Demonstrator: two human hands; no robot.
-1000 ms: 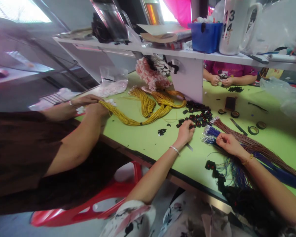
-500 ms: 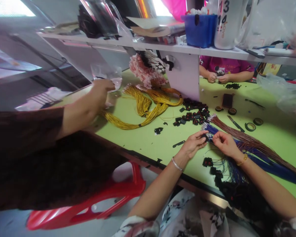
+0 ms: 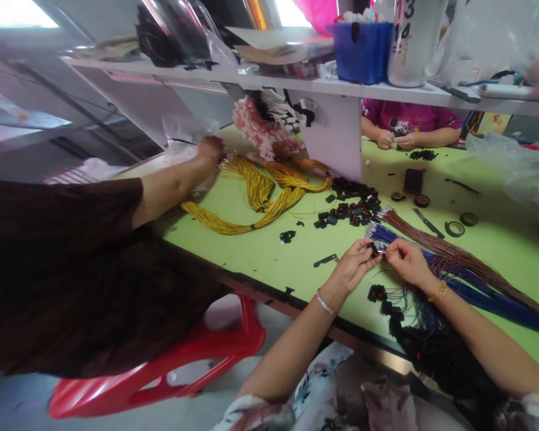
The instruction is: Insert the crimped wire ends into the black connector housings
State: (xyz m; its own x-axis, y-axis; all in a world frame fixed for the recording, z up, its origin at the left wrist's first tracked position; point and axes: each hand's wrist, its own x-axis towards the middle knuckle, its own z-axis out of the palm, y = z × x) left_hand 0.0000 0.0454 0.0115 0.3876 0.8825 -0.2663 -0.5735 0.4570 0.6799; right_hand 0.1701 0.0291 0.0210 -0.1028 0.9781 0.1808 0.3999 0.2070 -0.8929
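My left hand (image 3: pixel 354 263) pinches a small black plastic connector housing (image 3: pixel 374 249) between thumb and fingers. Close to its right, my right hand (image 3: pixel 406 261) is closed in a pinch on a thin wire, whose silvery tip (image 3: pixel 381 252) points at the housing. Behind and under my hands lie a bundle of blue wires (image 3: pixel 485 299) and a bundle of brown wires (image 3: pixel 435 239), both with metal terminals at their left ends. Loose black housings (image 3: pixel 348 209) are heaped beyond my left hand. Wired black housings (image 3: pixel 377 293) hang in a cluster toward the table's near edge.
On the left, another person's arm (image 3: pixel 175 182) reaches over the table near yellow wire bundles (image 3: pixel 233 227). A co-worker (image 3: pixel 413 129) works across the table. Tape rolls (image 3: pixel 455 228) and a knife (image 3: pixel 426 221) lie right. A shelf (image 3: pixel 269 84) crosses above; a red stool (image 3: pixel 161 383) stands below.
The person on the left has moved their hand away and rightward, toward the yellow wires' ends. My hands stay almost in place; the black housing and silvery wire tip now show more clearly between them.
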